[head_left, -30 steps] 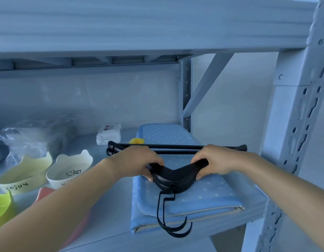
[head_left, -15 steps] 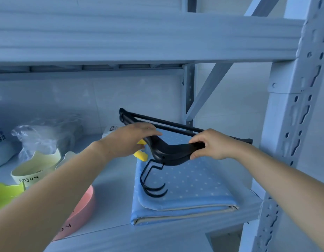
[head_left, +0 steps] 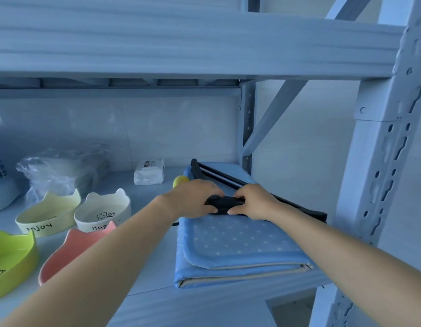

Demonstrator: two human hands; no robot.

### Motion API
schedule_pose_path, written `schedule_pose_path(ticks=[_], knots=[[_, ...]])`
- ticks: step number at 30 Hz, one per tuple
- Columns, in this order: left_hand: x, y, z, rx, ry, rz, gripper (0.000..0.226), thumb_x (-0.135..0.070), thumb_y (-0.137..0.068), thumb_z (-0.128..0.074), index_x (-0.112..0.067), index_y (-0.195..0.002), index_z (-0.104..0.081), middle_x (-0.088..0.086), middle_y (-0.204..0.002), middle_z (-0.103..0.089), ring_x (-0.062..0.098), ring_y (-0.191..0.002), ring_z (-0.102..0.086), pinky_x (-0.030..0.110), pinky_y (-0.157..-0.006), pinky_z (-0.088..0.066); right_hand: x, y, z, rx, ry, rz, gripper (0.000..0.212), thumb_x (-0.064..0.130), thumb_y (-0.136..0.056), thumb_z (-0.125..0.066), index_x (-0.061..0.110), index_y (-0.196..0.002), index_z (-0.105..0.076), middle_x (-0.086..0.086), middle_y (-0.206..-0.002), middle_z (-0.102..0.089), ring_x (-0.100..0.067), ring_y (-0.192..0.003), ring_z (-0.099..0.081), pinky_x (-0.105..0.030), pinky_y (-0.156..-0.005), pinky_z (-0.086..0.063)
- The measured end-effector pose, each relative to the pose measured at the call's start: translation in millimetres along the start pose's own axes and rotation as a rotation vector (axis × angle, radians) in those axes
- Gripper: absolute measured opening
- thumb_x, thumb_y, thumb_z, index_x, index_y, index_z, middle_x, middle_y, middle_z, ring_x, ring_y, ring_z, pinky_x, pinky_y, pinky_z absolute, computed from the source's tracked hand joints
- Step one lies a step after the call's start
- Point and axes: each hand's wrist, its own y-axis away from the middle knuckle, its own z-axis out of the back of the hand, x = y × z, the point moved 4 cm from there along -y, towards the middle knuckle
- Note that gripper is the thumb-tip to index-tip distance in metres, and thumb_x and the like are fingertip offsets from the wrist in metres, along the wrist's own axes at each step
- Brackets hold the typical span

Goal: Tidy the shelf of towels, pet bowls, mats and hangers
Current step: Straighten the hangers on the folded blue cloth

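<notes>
Black hangers [head_left: 224, 202] rest on the blue mat [head_left: 240, 244], with left hand [head_left: 193, 201] and right hand [head_left: 254, 202] both gripping them. Placement step appears current; next, release evenly.

Matt black plastic hangers [head_left: 230, 179] lie on a soft cloth mat [head_left: 240, 244] beside glossy bowls [head_left: 103, 212].

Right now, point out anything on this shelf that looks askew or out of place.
The black hangers lie diagonally across the blue dotted mat, not squared with it; their right end overhangs the mat's edge near the shelf post. The left hand and right hand grip their middle.
</notes>
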Motion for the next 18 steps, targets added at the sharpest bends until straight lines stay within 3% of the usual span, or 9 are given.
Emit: schedule_pose_path(ticks=[3,6,9,13,18], knots=[[-7,-11,-10,0.064,-0.047,0.004,0.034,-0.035,-0.086,-0.060,-0.024,-0.118,-0.056,-0.005,-0.110,-0.058,0.014,-0.105,-0.052,0.036,-0.091,-0.043,-3,10,8,-0.002,-0.005,0.060,0.044,0.038,-0.074,-0.076,0.008,-0.105,-0.067,-0.007,-0.107,-0.068,-0.024,-0.098,-0.062,-0.033,-0.085,-0.050],[-9,-18,-14,0.077,-0.092,0.007,0.032,-0.037,-0.086,-0.058,-0.024,-0.115,-0.055,-0.005,-0.106,-0.058,0.016,-0.103,-0.052,0.040,-0.088,-0.046,-13,25,21,-0.048,-0.005,0.110,0.050,0.036,-0.071,-0.079,0.015,-0.114,-0.065,0.002,-0.110,-0.066,-0.013,-0.099,-0.061,-0.029,-0.088,-0.049],[-10,-21,-15,0.085,-0.080,0.009,0.029,-0.035,-0.086,-0.058,-0.023,-0.112,-0.056,-0.004,-0.105,-0.058,0.017,-0.101,-0.053,0.040,-0.087,-0.047,-27,38,34,-0.070,0.019,0.126,0.050,0.035,-0.071,-0.079,0.019,-0.117,-0.063,0.008,-0.107,-0.066,-0.007,-0.094,-0.059,-0.023,-0.084,-0.048],[-11,-22,-19,0.100,-0.110,0.018,0.027,-0.034,-0.087,-0.056,-0.024,-0.112,-0.054,-0.004,-0.107,-0.055,0.017,-0.102,-0.052,0.036,-0.081,-0.047,-39,52,35,-0.012,0.133,0.123,0.032,0.036,-0.076,-0.074,0.028,-0.106,-0.066,0.017,-0.083,-0.061,-0.003,-0.076,-0.055,-0.016,-0.065,-0.041],[-19,-26,-21,0.130,-0.153,0.037,0.028,-0.034,-0.085,-0.058,-0.019,-0.108,-0.053,0.000,-0.103,-0.057,0.021,-0.097,-0.055,0.040,-0.082,-0.049,-39,55,33,0.014,0.166,0.086,0.028,0.035,-0.080,-0.070,0.025,-0.105,-0.066,0.005,-0.096,-0.066,-0.013,-0.086,-0.058,-0.027,-0.077,-0.048]])
